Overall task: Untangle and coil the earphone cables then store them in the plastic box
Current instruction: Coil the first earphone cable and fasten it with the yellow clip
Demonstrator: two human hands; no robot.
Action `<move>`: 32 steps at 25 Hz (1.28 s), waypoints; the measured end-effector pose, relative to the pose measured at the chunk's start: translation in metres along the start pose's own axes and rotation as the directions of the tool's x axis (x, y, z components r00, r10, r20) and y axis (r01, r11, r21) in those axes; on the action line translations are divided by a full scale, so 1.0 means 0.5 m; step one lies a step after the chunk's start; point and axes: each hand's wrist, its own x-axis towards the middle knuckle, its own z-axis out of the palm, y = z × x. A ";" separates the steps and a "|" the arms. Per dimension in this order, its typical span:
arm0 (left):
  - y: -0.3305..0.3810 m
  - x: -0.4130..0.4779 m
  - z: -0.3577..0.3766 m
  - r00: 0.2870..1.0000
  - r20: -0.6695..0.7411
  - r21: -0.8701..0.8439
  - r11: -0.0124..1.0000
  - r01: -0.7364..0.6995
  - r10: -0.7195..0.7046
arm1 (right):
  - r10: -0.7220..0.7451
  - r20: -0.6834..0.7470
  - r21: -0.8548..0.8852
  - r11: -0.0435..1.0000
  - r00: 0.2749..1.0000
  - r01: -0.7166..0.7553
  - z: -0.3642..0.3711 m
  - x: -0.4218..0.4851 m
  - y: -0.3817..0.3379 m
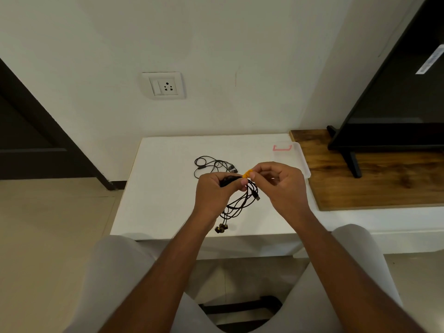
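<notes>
Above the near half of the white table [168, 188], both hands meet over a bundle of black earphone cable. The left hand [213, 193] is curled around the upper part of the coiled earphones [242, 203], its fingers closed on the loops and its thumb tip pressed against the strands near the top. The right hand [281, 183] pinches a small orange tie [248, 174] between thumb and forefinger, right at the top of the coil and touching the left thumb; its other fingers are bent loosely inward. Below the hands the loops hang down in a long oval, a dark plug [256, 197] sticks out on the right side of the loops, and the two earbuds [221, 228] dangle at the bottom, close to the table's front edge.

Farther back on the table lies a second set of earphones [211, 164], loose and uncoiled, its thin black cable spread in a few open loops with a dark end piece at its right. The clear plastic box [301, 159] sits at the table's right rear corner, behind the right hand, with a pink clip [282, 148] at its far end; nothing can be made out inside it. Beside it on the right is a wooden board [374, 186] carrying a black stand [350, 162]. A wall socket [164, 86] is on the wall behind the table.
</notes>
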 end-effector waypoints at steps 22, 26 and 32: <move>0.012 -0.006 -0.004 0.995 -0.095 -0.063 0.998 -0.011 0.005 | -0.106 -0.023 0.108 0.988 0.994 0.108 0.019 -0.016 -0.017; 0.021 -0.013 0.000 0.992 -0.113 -0.193 0.978 -0.075 0.054 | -0.241 -0.078 -0.080 0.969 0.967 0.235 0.012 -0.021 -0.019; 0.026 -0.022 0.007 0.990 -0.014 -0.242 0.960 -0.143 0.144 | -0.251 -0.141 0.033 0.966 0.958 0.258 0.015 -0.023 -0.037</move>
